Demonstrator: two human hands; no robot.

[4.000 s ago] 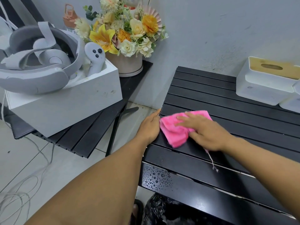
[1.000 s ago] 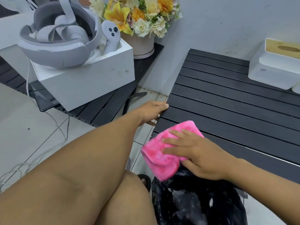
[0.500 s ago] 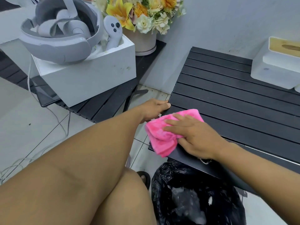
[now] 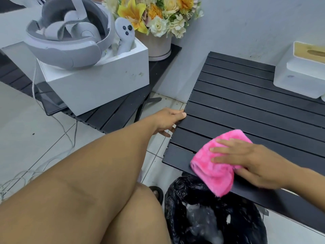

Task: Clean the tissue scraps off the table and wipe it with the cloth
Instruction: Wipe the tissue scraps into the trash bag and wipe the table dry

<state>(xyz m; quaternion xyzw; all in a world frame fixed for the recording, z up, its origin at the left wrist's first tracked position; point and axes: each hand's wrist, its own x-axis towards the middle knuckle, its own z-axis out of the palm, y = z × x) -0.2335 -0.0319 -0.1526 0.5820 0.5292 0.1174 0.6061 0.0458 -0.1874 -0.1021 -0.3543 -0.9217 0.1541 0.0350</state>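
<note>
Hot pink on black slats, with pale things all around.

The fluffy pink cloth [image 4: 216, 166] is a mottled bright pink, lighter in patches. The slatted black table [image 4: 246, 110] is matt black, striped by the darker gaps between its slats. The crinkled plastic bin bag [image 4: 179, 199] is glossy black, with whitish-grey scraps [image 4: 198, 217] inside. The rectangular plastic tissue box [image 4: 299, 78] is white with a tan wood-grain top. The square cardboard box [image 4: 98, 85] is white with small dark smudges, the padded headset [image 4: 61, 50] light grey and white. The flower bouquet [image 4: 154, 14] mixes yellow, orange, cream and white.
</note>
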